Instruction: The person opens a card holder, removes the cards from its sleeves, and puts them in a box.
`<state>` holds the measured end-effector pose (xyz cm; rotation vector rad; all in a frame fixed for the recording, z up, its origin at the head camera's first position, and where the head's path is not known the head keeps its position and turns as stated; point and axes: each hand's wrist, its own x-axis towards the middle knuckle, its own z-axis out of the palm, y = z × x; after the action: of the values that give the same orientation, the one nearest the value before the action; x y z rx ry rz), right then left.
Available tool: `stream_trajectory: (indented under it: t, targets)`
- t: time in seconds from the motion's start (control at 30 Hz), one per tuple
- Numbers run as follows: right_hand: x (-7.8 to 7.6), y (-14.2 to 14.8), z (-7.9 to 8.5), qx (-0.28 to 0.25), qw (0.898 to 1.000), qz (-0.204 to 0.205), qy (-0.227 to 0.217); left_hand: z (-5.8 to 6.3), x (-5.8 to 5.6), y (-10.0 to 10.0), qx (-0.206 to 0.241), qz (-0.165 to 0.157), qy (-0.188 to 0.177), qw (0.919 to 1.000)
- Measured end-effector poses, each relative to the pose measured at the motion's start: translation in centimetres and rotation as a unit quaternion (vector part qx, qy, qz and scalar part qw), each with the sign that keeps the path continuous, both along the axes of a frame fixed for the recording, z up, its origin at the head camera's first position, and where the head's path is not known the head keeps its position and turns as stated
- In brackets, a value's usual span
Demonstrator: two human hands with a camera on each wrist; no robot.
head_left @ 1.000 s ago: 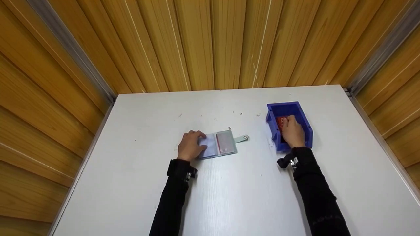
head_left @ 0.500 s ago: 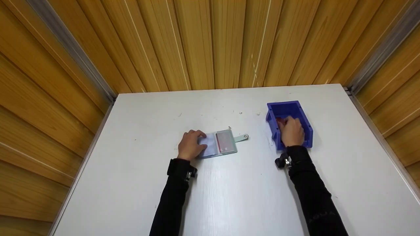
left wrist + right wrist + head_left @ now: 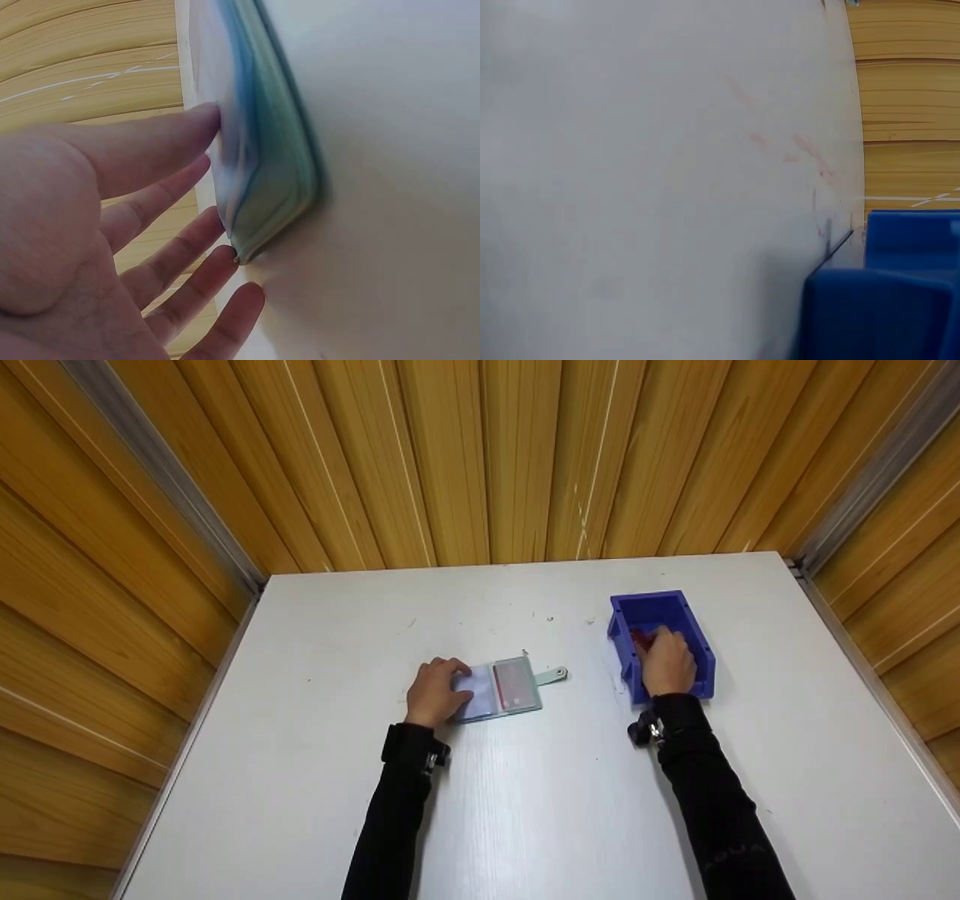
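Observation:
An opened card holder (image 3: 480,701) with clear sleeves and a pale green cover lies on the white table. A grey card with a red edge (image 3: 516,686) sits in its right-hand sleeve, and a snap strap (image 3: 551,676) sticks out to the right. My left hand (image 3: 435,691) rests on its left side; in the left wrist view the thumb touches the clear sleeve (image 3: 217,82) and the fairly straight fingers lie along its edge. Inside the blue bin (image 3: 649,604), my right hand (image 3: 667,661) pinches a red card (image 3: 641,640), mostly hidden by the fingers.
The bin's walls (image 3: 877,315) stand up around the right hand, which is out of sight in the right wrist view. Wood-patterned panels (image 3: 517,465) border the table (image 3: 525,810) at the back and both sides.
My right hand has shifted slightly left inside the bin and the red card has tilted, showing less of its face. The left hand and the card holder stay in place.

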<state>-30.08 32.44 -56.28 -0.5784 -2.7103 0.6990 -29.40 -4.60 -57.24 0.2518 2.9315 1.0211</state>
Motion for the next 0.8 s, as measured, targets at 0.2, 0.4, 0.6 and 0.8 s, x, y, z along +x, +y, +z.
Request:
stream_trajectory:
  t: [0.2,0.4,0.6,0.8]
  targets:
    - [-0.1,-0.1,0.0,-0.004,1.000,-0.006,0.000,-0.2,-0.2,0.1,0.000,0.003,-0.010,0.9999]
    - [0.1,0.0,0.0,-0.001,1.000,-0.003,0.007,-0.2,-0.1,0.1,0.003,0.006,-0.009,0.9999]
    - [0.1,0.4,0.5,-0.048,0.998,-0.002,0.033,-0.2,-0.1,0.2,0.009,0.008,-0.009,0.9999]
    - [-0.2,-0.9,2.3,-0.090,0.981,0.017,0.172,-0.1,-0.1,0.1,0.007,0.008,-0.014,0.9999]
